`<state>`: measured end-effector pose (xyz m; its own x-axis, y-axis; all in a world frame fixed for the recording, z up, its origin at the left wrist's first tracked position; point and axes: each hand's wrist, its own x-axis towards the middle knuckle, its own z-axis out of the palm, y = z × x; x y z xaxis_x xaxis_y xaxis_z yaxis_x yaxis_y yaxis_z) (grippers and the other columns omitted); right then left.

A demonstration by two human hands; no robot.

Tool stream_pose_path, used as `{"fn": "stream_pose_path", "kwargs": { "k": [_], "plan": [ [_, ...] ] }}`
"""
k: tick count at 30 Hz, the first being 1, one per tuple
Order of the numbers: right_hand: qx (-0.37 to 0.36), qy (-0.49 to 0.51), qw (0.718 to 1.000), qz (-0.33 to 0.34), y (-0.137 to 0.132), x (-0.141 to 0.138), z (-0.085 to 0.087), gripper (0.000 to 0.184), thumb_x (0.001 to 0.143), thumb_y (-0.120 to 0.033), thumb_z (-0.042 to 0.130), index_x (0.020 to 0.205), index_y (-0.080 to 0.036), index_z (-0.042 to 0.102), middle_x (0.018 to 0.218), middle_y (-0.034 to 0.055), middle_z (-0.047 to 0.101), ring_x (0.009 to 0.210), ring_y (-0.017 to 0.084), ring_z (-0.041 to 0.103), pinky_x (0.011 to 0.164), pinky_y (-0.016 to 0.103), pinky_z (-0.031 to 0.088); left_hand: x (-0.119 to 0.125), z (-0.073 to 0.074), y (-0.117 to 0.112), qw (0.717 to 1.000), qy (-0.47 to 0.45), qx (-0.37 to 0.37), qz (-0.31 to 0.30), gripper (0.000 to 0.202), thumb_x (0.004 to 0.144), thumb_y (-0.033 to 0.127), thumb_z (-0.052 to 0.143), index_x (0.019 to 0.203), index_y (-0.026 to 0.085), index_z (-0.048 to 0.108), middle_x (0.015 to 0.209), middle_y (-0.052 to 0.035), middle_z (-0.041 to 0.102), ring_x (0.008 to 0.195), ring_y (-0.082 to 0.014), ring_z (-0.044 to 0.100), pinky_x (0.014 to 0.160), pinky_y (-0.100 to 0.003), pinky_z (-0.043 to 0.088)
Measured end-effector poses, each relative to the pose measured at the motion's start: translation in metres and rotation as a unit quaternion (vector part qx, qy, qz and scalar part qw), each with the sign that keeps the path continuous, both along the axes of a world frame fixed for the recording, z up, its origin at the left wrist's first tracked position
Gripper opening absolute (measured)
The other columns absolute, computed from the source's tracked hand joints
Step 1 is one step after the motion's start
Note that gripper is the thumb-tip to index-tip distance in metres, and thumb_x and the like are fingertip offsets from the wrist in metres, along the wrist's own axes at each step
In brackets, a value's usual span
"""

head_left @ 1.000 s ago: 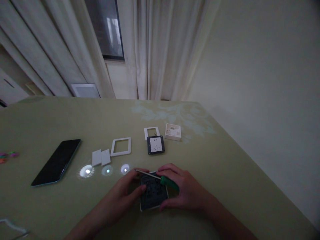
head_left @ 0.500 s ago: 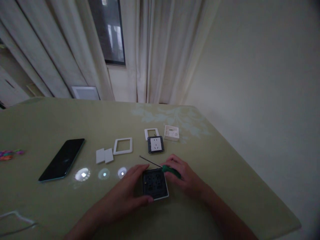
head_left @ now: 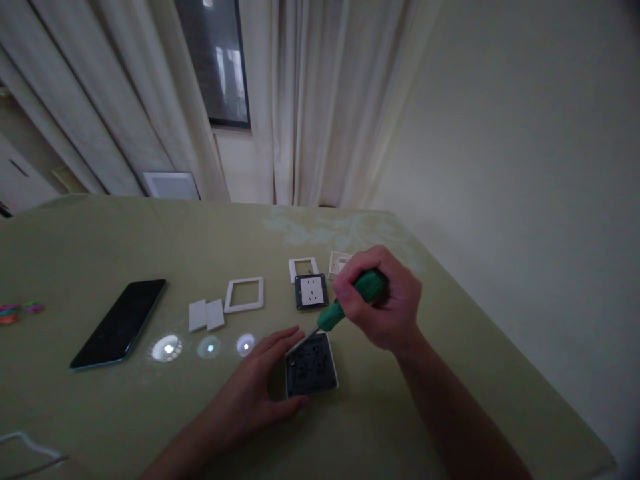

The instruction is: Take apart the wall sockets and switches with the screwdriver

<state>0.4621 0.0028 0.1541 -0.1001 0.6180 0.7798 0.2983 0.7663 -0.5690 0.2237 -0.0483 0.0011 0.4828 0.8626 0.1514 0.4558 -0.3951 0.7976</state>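
Observation:
My right hand (head_left: 383,300) is closed round the green handle of a screwdriver (head_left: 332,315). The shaft slants down to the left, its tip at the left edge of a square, white-rimmed wall switch (head_left: 313,370) whose dark back faces up. Thumb below and fingers above, my left hand (head_left: 257,380) grips the left side of this switch against the table. Beyond them lies a socket module (head_left: 311,291) with a white face and dark border, partly over a white frame (head_left: 295,261). A white back box (head_left: 337,264) is partly hidden behind my right hand.
Left of the hands lie another white frame (head_left: 245,307), two white cover plates (head_left: 197,315) and a black tablet (head_left: 123,321). A white cable (head_left: 37,445) and small coloured pieces (head_left: 10,313) are at the far left. The table (head_left: 450,400) meets a wall on the right.
My right hand has lifted and turned the screwdriver from lying sideways to pointing down at the left edge of the wall switch. My left hand keeps its hold.

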Motion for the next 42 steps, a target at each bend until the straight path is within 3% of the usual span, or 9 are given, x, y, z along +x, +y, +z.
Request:
{"fn": "stream_pose_path", "kwargs": {
  "k": [7,20,31,39,42],
  "plan": [
    [-0.029,-0.135,0.990,0.036,0.007,-0.007,-0.014,0.012,0.094,-0.024,0.070,0.088,-0.025,0.060,0.075,-0.0053,0.064,0.061,0.009,0.059,0.061,0.022,0.049,-0.001,0.002,-0.005,1.000,-0.023,0.001,0.009,0.088,0.079,0.024,0.091,0.158,0.038,0.054,0.164,-0.0098,0.058,0.150,-0.0387,0.057,0.124,-0.065,0.048],
    [-0.034,-0.128,0.989,0.068,0.013,-0.013,-0.022,0.014,0.091,-0.018,0.072,0.088,-0.023,0.059,0.075,-0.0059,0.062,0.061,0.008,0.055,0.062,0.020,0.045,-0.003,-0.003,-0.005,0.999,-0.022,-0.021,0.024,0.089,0.078,0.029,0.094,0.157,0.043,0.056,0.164,-0.0063,0.059,0.151,-0.0413,0.056,0.125,-0.065,0.047],
    [0.001,-0.156,0.978,0.139,0.006,-0.017,-0.019,0.012,0.096,-0.019,0.069,0.092,-0.022,0.058,0.077,-0.0058,0.062,0.063,0.008,0.053,0.062,0.021,0.042,0.003,0.004,-0.002,0.999,-0.021,-0.027,0.012,0.086,0.077,0.028,0.094,0.154,0.037,0.058,0.157,-0.0085,0.063,0.144,-0.0398,0.060,0.121,-0.063,0.050],
    [0.070,-0.243,0.967,0.037,-0.009,-0.026,-0.012,0.021,0.106,-0.034,0.069,0.092,-0.019,0.062,0.073,-0.0039,0.063,0.061,0.011,0.052,0.060,0.028,0.038,0.006,0.010,-0.008,0.999,0.015,-0.010,0.037,0.067,0.082,0.031,0.090,0.144,0.031,0.066,0.141,-0.0054,0.073,0.129,-0.0365,0.070,0.114,-0.055,0.057],
    [0.077,-0.244,0.964,0.068,-0.014,-0.029,-0.010,0.020,0.109,-0.031,0.066,0.093,-0.019,0.063,0.077,-0.0016,0.069,0.066,0.012,0.059,0.062,0.027,0.042,0.009,0.013,-0.007,0.999,0.001,-0.007,0.045,0.056,0.080,0.029,0.090,0.134,0.030,0.073,0.135,-0.0036,0.076,0.124,-0.0341,0.072,0.110,-0.050,0.061]
  ]
}}
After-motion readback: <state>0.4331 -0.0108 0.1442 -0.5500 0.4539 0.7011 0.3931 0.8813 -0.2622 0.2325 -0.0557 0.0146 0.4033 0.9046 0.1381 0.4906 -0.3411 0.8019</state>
